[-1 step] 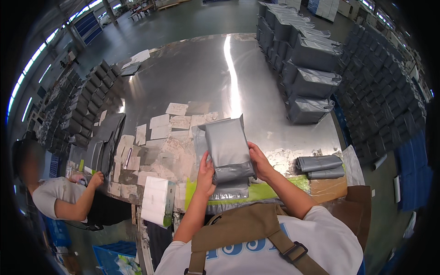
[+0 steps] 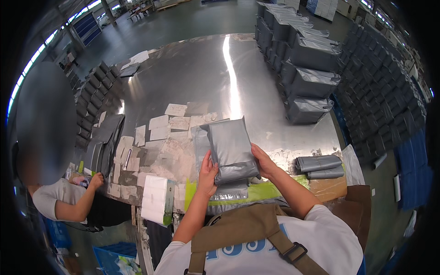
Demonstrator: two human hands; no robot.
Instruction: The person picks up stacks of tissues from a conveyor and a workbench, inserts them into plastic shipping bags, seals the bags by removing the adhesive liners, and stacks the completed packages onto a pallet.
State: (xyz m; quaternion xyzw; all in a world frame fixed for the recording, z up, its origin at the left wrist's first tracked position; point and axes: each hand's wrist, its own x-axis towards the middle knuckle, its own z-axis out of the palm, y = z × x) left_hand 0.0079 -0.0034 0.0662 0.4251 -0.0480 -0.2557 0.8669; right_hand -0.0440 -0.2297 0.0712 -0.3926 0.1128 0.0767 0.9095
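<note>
**Both hands gripped one grey mailer above the table edge**

Left hand [image 2: 208, 176] held the lower left side of a filled grey mailer [image 2: 231, 149], fingers upright along its edge, thumb behind, not visible. Right hand [image 2: 262, 161] clasped the right side, fingers wrapped round the back. Pkg was raised and tilted away from the person, over the near edge of the steel table [image 2: 192, 78], w/ its bottom just above a second grey mailer [image 2: 229, 190] lying flat on a yellow-green strip [image 2: 270, 190].

Paper labels [image 2: 158, 137] lay scattered to the left on the table, near but not touching the held mailer. Two rolled grey bags [image 2: 321, 166] sat to the right, by a cardboard box [image 2: 327, 188]. Stacks of packed mailers [image 2: 307, 64] stood farther back on the right. A co-worker's hand [image 2: 95, 180] rested at the far-left table edge, beside a pile of flat dark bags [image 2: 105, 142], well apart.

Risks, as judged: plastic film looked slick, and the grip was on the sides only, so the pkg could slip down and land crooked on the one below. Top flap [image 2: 215, 128] looked loose; contents might shift or slide out if tilted further. A wide swing left could sweep the labels out of order. Can't tell if the mailer was sealed.
</note>
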